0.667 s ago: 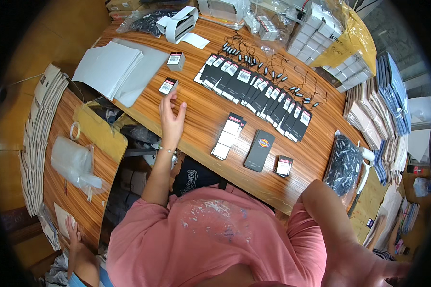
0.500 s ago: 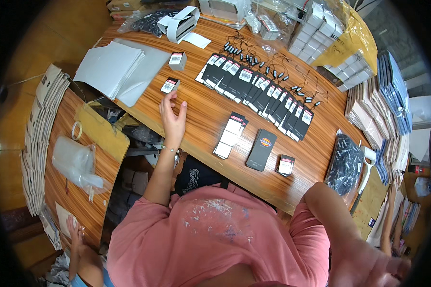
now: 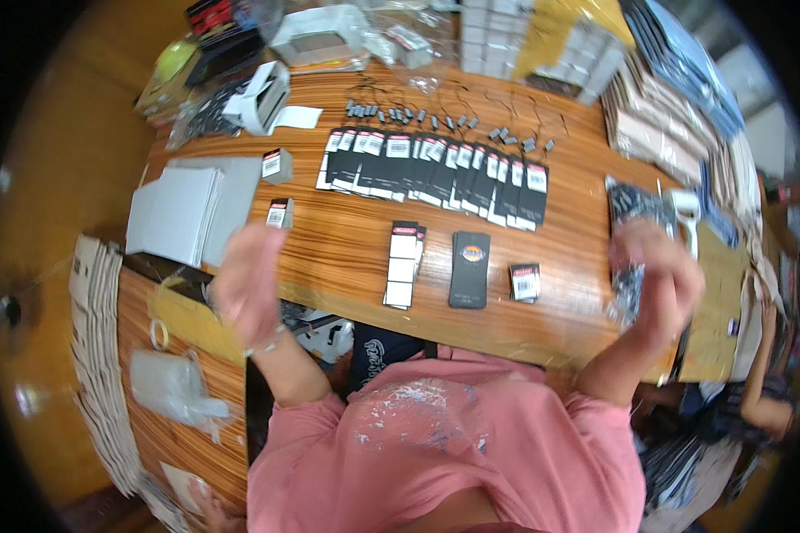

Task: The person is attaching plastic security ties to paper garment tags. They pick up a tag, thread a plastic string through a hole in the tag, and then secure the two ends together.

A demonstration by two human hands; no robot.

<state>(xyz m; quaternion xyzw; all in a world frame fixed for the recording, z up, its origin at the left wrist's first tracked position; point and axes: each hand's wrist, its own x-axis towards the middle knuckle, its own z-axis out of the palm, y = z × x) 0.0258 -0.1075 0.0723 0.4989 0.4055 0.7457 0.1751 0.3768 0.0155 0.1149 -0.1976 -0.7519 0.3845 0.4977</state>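
Observation:
My left hand [image 3: 251, 280] is raised over the table's left front edge, smeared by motion, close to a small stack of barcode labels [image 3: 281, 212]. Blur also softens my right hand [image 3: 656, 271], lifted in front of a plastic bag of small black parts [image 3: 636, 209]; its fingers look bent. A fanned row of black hang tags [image 3: 436, 178] with barcode labels lies across the middle, its black strings [image 3: 449, 117] spread behind. Nearer me sit a pile of tall white label cards [image 3: 402, 266], a stack of black tags [image 3: 469, 271] and a small label stack [image 3: 524, 282].
Another label stack [image 3: 276, 165] stands at the left, beside white sheets [image 3: 173, 213]. White boxes [image 3: 498, 40] line the back, and folded garments in bags [image 3: 653, 115] are piled at the right. A lower left table holds a clear plastic bag [image 3: 173, 382]. Other people's arms show at both sides.
My right hand has come up from the lower right to above the table's right side. My left hand has drawn back from the label stack toward me. The whole view has turned.

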